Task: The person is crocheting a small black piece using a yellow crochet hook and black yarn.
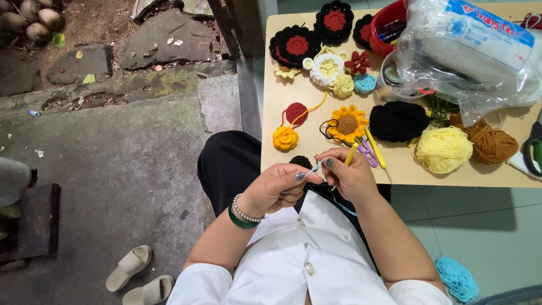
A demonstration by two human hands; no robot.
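My left hand (276, 189), with a bead bracelet and a green bangle at the wrist, pinches a thin pale-blue strand of yarn (309, 173) between thumb and forefinger. My right hand (351, 176) is closed on a yellow-handled crochet hook (351, 153) and meets the left hand at the strand. Both hands hover over my lap just in front of the near edge of a small beige table (395, 169). A crocheted sunflower (346, 124) lies on the table right beyond my right hand.
The table holds a yellow rose (285, 138), black-and-red crocheted rounds (296, 45), a black yarn ball (398, 121), a pale yellow ball (444, 149), a brown ball (490, 141), a clear bag of stuffing (468, 51) and a red tub (389, 22). Blue yarn (456, 278) lies on the floor, sandals (135, 277) at left.
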